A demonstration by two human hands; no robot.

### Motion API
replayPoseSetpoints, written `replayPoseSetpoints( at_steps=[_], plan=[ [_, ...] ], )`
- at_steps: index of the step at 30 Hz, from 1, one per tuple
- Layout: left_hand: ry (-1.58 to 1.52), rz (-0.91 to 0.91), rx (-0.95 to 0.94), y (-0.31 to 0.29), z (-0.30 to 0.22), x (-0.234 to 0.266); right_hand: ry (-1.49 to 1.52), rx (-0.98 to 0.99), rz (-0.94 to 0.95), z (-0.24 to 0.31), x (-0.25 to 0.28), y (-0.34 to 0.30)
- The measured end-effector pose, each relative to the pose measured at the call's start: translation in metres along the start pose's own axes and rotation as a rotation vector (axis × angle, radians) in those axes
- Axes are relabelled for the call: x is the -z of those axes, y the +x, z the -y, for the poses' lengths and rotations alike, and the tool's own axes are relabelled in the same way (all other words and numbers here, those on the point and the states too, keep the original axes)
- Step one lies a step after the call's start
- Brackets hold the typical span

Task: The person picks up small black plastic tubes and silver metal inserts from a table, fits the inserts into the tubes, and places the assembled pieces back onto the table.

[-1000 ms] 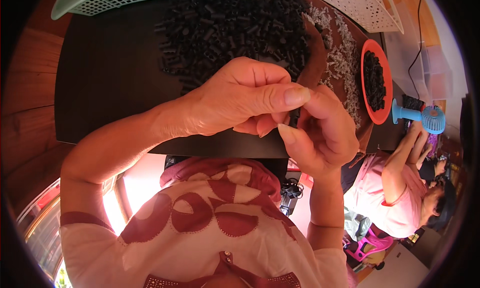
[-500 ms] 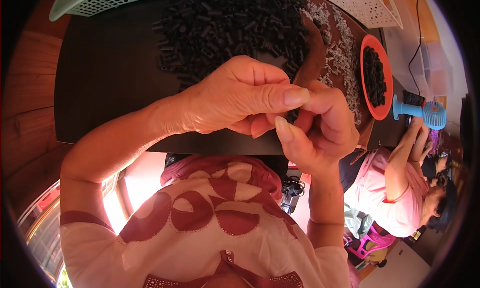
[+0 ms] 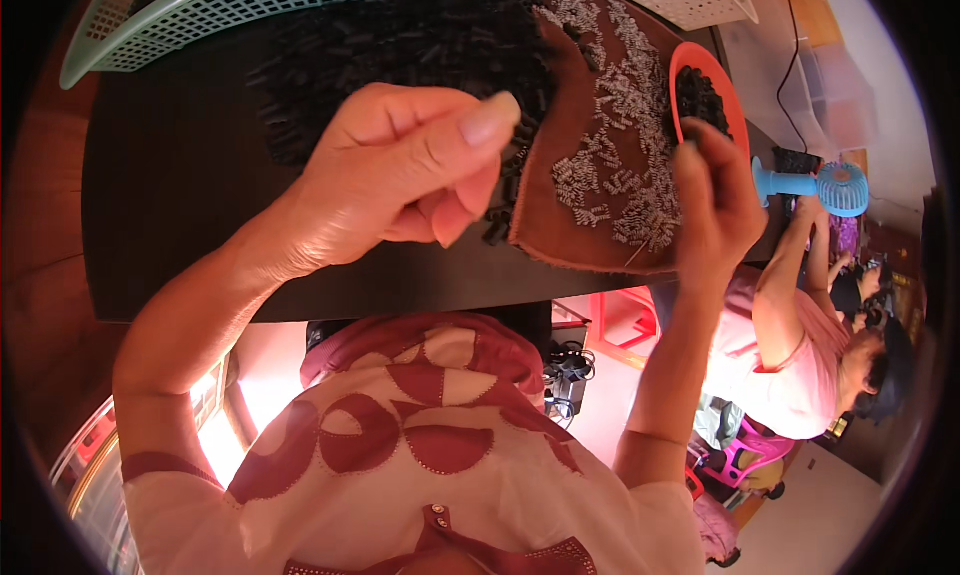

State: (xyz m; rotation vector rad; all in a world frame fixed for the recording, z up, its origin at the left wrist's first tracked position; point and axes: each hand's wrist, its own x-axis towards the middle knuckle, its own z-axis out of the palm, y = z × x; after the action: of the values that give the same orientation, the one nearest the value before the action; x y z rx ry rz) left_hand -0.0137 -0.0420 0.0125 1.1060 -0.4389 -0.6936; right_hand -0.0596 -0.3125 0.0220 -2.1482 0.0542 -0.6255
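My left hand [image 3: 395,170] is closed above the table, its thumb pressed along the curled fingers. Whatever it holds, if anything, is hidden. Beneath and beyond it spreads a heap of short black tube-like pieces [image 3: 400,50]. Out to the right, my right hand [image 3: 725,210] has its fingers curled and thumb bent in at the near rim of a red-orange bowl [image 3: 738,115]. Nothing can be made out between those fingers. Black pieces [image 3: 700,97] fill the bowl. Small silvery pieces resembling coil springs [image 3: 625,105] lie scattered on a brown cloth [image 3: 560,145] between the hands.
A pale green basket [image 3: 250,20] stands at the far left, a white perforated basket [image 3: 690,0] at the far right. Past the bowl is a small blue fan [image 3: 840,189]. Another person in a pink top [image 3: 765,365] sits on the right. The dark table's edge [image 3: 220,310] runs before me.
My hands were together over the table and have parted. The right one moved right to the bowl; the left moved a little left, still closed. The view has shifted slightly, uncovering more cloth.
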Motion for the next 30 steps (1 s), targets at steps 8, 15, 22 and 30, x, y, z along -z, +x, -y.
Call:
replayPoseSetpoints(
  at_steps=[8, 15, 22, 30],
  plan=[
    [0.042, -0.134, -0.097, 0.003, 0.000, 0.004, -0.285, -0.096, 0.191, -0.069, 0.065, 0.047],
    [0.012, -0.236, -0.218, 0.010, -0.005, 0.011, -0.615, 0.168, 0.301, -0.076, 0.051, 0.055],
    [-0.245, -0.314, -0.103, 0.000, -0.007, 0.026, -0.322, 0.251, 0.310, 0.000, -0.009, 0.033],
    [-0.273, -0.321, -0.187, 0.005, -0.010, 0.030, -0.466, 0.590, 0.529, 0.027, -0.090, 0.028]
  ],
)
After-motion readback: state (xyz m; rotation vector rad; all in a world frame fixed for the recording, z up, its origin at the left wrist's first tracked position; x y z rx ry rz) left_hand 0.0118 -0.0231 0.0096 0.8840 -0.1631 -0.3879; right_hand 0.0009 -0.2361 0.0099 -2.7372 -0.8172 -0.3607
